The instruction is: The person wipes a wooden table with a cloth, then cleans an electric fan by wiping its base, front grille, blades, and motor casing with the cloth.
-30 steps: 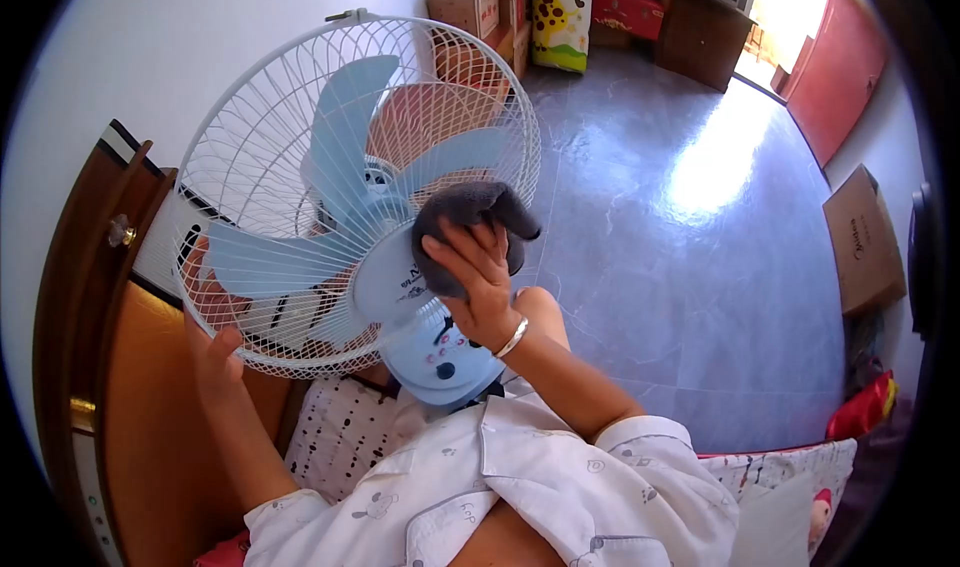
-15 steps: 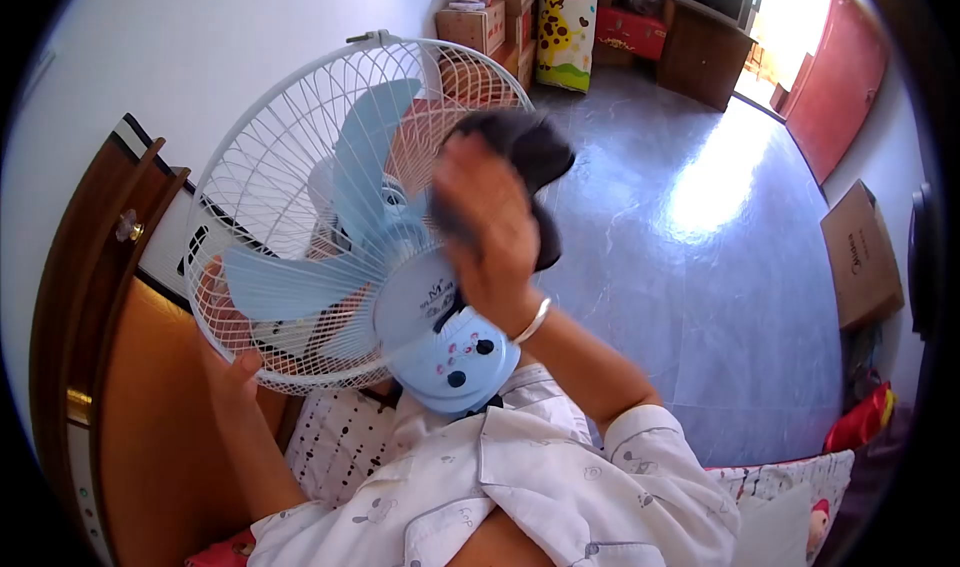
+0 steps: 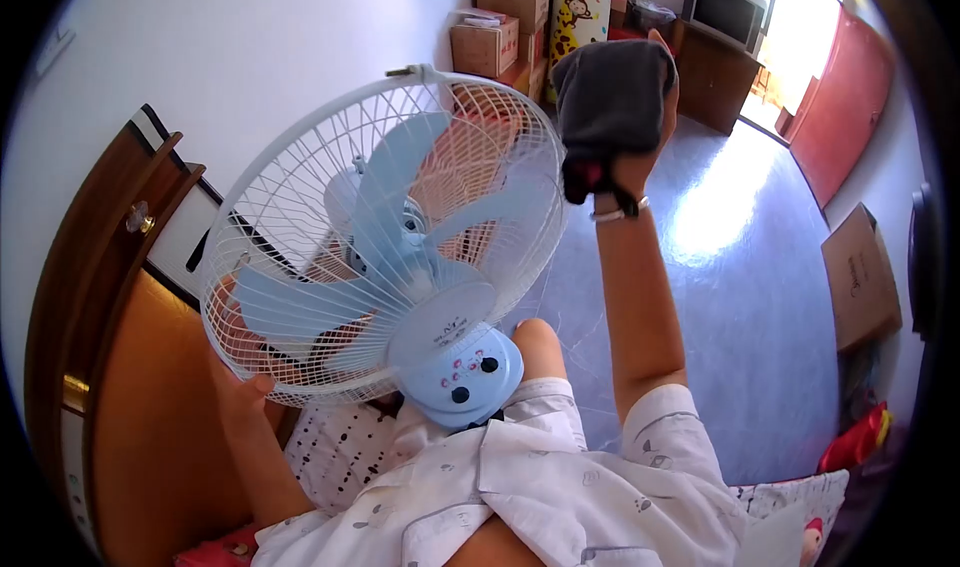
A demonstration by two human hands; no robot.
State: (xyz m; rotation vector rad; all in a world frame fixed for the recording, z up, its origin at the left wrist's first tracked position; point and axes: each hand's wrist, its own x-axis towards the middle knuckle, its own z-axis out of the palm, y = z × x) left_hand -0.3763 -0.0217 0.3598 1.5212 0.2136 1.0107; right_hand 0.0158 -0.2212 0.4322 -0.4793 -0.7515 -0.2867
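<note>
Left hand (image 3: 243, 397): grasping guard (image 3: 290, 392) by lower-left rim; slack hold could let fan (image 3: 440, 322) tip, being wide over small base (image 3: 462, 379).
Right hand (image 3: 652, 155): raised, grasping grey cloth (image 3: 612, 97); tightness hidden. Loose dark end could snag guard wires.
Cloth: against palm, near guard's right edge; contact unclear.
Fan: between hands, base by lap.

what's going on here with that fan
Someone seated has a light blue fan upright in front of them. Their left hand grips the lower rim of its wire cage. Their right hand is raised beyond the other side of the cage, holding a dark grey cloth off the fan. The cage is on, and the blades show clearly through it. They look to be wiping the fan down.
</note>
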